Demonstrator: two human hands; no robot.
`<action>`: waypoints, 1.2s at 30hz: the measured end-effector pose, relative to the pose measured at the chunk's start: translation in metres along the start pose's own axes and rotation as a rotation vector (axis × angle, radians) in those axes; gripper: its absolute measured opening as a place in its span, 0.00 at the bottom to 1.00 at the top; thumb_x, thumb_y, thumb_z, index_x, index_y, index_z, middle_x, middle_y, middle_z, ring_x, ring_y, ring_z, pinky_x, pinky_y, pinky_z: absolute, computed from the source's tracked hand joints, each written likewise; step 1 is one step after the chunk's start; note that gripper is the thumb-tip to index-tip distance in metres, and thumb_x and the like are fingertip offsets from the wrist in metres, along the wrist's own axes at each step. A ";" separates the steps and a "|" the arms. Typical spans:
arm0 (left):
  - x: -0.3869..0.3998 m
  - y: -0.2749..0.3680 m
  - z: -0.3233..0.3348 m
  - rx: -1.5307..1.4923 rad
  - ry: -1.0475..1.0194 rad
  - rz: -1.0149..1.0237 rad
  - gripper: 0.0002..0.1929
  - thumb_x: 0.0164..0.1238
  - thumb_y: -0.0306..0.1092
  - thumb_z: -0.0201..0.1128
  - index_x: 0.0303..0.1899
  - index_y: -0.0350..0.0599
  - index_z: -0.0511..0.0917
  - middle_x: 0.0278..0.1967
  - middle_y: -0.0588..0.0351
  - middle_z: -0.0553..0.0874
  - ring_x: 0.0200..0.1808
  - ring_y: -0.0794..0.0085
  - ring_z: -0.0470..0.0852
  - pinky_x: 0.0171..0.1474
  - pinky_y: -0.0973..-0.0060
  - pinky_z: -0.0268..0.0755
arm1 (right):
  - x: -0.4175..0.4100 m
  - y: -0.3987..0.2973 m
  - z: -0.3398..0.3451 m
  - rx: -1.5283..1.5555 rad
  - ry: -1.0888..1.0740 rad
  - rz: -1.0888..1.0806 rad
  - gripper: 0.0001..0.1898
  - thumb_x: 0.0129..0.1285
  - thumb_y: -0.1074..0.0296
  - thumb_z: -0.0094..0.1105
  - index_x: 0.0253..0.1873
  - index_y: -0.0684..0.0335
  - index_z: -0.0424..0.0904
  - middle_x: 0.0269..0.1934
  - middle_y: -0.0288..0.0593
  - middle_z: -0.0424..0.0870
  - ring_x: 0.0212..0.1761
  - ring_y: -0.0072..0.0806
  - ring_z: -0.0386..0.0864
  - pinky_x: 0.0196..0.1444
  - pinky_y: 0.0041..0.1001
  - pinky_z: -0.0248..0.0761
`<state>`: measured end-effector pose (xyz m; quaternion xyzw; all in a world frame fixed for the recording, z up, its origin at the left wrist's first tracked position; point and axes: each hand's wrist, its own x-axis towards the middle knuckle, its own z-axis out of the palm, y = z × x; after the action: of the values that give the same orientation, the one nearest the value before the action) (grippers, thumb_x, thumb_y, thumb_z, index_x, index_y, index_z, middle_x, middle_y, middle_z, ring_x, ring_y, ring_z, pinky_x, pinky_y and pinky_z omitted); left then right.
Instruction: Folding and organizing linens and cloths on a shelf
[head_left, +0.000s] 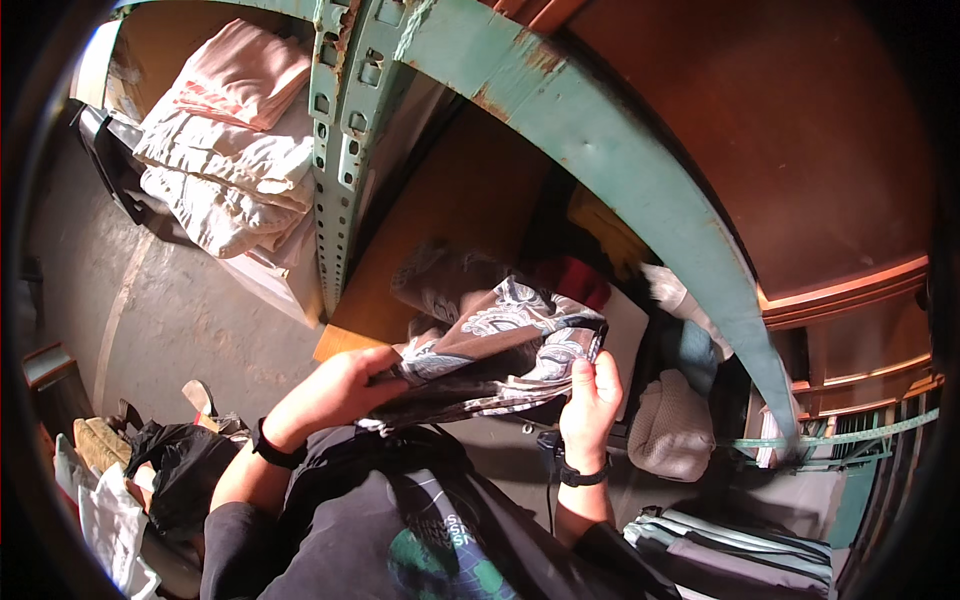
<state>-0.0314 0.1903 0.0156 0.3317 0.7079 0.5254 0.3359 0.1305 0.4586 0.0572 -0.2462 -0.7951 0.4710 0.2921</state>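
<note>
A brown cloth (480, 330) with a white and blue-grey paisley print stretches between my hands, loosely gathered and folded in front of my chest. My left hand (337, 386) grips its left end, with the fingertips partly hidden by the fabric. At the opposite end, my right hand (590, 397) pinches the bunched edge with the thumb on top. Beyond the cloth lies a wooden board (442, 195), in part shaded. More patterned fabric (442, 277) shows dimly behind the held cloth; whether it is the same piece I cannot tell.
A rusty green metal beam (600, 142) arches overhead from a perforated upright (334, 150). Folded white textiles (225, 165) with pink cloths (244, 75) are stacked at left. A rolled beige knit (673, 427) and folded fabrics (735, 551) lie right; a black bag (176, 465) lies lower left.
</note>
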 end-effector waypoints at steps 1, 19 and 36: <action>-0.003 -0.001 -0.005 0.027 0.043 -0.001 0.10 0.68 0.34 0.68 0.42 0.37 0.79 0.31 0.45 0.82 0.32 0.59 0.80 0.40 0.67 0.74 | 0.001 -0.002 -0.003 -0.056 -0.002 -0.045 0.06 0.77 0.73 0.53 0.46 0.68 0.78 0.38 0.32 0.80 0.39 0.16 0.72 0.45 0.20 0.69; -0.056 -0.011 -0.063 0.219 0.747 0.150 0.12 0.55 0.14 0.58 0.41 0.37 0.79 0.33 0.51 0.80 0.36 0.65 0.80 0.44 0.76 0.72 | 0.021 0.034 -0.060 -0.264 0.294 -0.029 0.12 0.75 0.79 0.44 0.55 0.71 0.78 0.46 0.41 0.83 0.47 0.25 0.78 0.55 0.27 0.72; -0.037 0.065 0.046 -0.250 -0.035 0.304 0.06 0.69 0.26 0.64 0.42 0.38 0.76 0.35 0.49 0.80 0.37 0.59 0.81 0.40 0.67 0.76 | -0.020 -0.020 0.008 -0.319 -0.594 -0.260 0.45 0.58 0.67 0.72 0.77 0.69 0.55 0.76 0.55 0.61 0.79 0.45 0.58 0.80 0.39 0.49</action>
<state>0.0342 0.1988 0.0732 0.3997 0.5727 0.6482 0.3035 0.1361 0.4316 0.0675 -0.0378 -0.9334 0.3511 0.0638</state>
